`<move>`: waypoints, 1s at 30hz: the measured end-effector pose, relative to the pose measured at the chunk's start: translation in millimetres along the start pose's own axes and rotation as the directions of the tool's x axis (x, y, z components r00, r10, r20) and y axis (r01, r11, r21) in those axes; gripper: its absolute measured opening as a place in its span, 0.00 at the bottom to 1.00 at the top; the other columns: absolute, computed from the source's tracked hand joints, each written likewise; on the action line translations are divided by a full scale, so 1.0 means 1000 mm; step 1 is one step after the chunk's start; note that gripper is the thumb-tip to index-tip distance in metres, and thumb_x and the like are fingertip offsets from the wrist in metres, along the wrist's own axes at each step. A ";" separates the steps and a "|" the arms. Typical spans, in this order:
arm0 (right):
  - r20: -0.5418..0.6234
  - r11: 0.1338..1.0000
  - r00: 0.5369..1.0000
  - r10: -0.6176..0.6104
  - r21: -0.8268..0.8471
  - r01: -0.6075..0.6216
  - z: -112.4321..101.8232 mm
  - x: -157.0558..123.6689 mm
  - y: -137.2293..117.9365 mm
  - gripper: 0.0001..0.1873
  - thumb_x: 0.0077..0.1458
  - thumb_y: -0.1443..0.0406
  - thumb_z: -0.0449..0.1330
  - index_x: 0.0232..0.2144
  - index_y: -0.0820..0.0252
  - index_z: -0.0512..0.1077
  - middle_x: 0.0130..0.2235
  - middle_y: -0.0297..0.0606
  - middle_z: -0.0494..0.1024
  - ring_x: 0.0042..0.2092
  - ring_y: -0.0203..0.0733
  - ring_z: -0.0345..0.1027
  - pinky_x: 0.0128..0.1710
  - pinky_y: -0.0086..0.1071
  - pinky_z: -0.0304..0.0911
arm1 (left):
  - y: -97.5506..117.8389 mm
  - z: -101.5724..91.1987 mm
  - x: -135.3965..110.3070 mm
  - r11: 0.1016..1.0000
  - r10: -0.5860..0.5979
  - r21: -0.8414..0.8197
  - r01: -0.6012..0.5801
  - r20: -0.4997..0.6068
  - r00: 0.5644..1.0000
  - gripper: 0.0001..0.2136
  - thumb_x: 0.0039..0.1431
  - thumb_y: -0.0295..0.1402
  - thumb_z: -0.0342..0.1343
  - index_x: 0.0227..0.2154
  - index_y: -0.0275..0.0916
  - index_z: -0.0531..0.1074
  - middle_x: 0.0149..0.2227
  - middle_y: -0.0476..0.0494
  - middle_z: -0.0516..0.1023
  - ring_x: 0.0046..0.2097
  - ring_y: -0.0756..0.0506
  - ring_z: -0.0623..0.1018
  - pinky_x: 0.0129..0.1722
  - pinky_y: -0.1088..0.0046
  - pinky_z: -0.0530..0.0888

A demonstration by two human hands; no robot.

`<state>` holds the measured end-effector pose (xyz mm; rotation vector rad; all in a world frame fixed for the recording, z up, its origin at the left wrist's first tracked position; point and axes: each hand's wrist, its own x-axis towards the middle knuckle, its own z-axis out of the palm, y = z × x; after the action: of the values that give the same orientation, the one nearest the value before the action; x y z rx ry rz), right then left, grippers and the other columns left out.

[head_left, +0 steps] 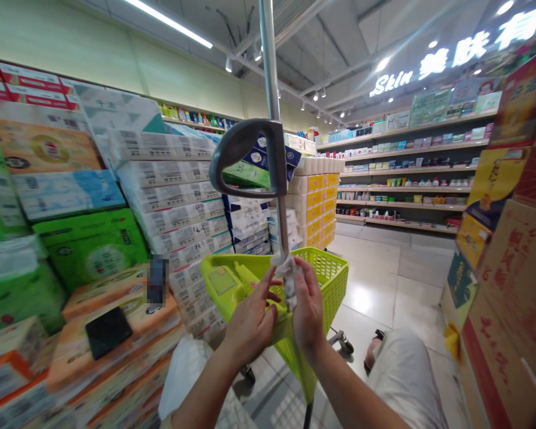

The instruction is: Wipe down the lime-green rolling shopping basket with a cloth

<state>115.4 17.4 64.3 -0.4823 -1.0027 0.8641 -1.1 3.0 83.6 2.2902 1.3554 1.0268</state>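
A crumpled white tissue (289, 280) is wrapped round the grey metal pole (282, 229) of a lime-green shopping trolley (335, 292). My right hand (308, 307) is closed on the tissue from the right side, pressing it to the pole. On the other side, my left hand (252, 319) has its fingers apart and partly bent. Its index fingertip touches the tissue's upper left edge. Above both hands, a dark grey loop handle (248, 158) sticks out leftward from the pole. Part of the tissue is hidden behind my fingers.
Stacked tissue packs (174, 196) rise at the left, with a black flat object (108, 332) lying on orange packs (83, 310). Cardboard cartons (518, 286) stand close at the right. Behind are shelves (406, 173) of goods. Trolley wheels (345, 344) rest on the tiled floor (411, 280).
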 end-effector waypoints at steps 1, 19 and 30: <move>-0.019 1.000 0.999 -0.026 -0.013 0.026 0.002 0.005 -0.005 0.17 0.59 0.52 0.54 0.45 0.53 0.68 0.50 0.39 0.71 0.49 0.41 0.68 0.50 0.37 0.65 | 0.000 0.001 0.000 1.000 0.012 -0.022 -0.013 -0.007 1.000 0.31 0.56 0.30 0.44 0.64 0.44 0.50 0.55 0.42 0.72 0.44 0.46 0.77 0.47 0.63 0.74; 0.091 0.973 0.996 -0.008 0.229 -0.013 0.022 0.090 -0.057 0.16 0.46 0.59 0.64 0.37 0.53 0.65 0.28 0.25 0.72 0.27 0.31 0.66 0.29 0.25 0.63 | 0.006 0.003 -0.007 0.989 0.093 -0.117 -0.090 0.024 0.995 0.30 0.55 0.29 0.43 0.63 0.43 0.52 0.52 0.43 0.73 0.43 0.47 0.77 0.47 0.63 0.73; 0.383 0.875 0.883 0.272 0.284 -0.392 -0.001 0.088 -0.054 0.13 0.40 0.64 0.62 0.33 0.55 0.70 0.28 0.29 0.77 0.27 0.36 0.73 0.25 0.27 0.66 | 0.006 0.005 -0.005 0.981 0.053 -0.184 -0.054 -0.013 0.999 0.30 0.51 0.27 0.44 0.60 0.42 0.57 0.49 0.44 0.74 0.41 0.47 0.76 0.44 0.65 0.73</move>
<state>161.2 56.6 148.2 -0.2026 -1.0524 1.4520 4.5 -3.8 81.0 2.1980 1.1548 1.1298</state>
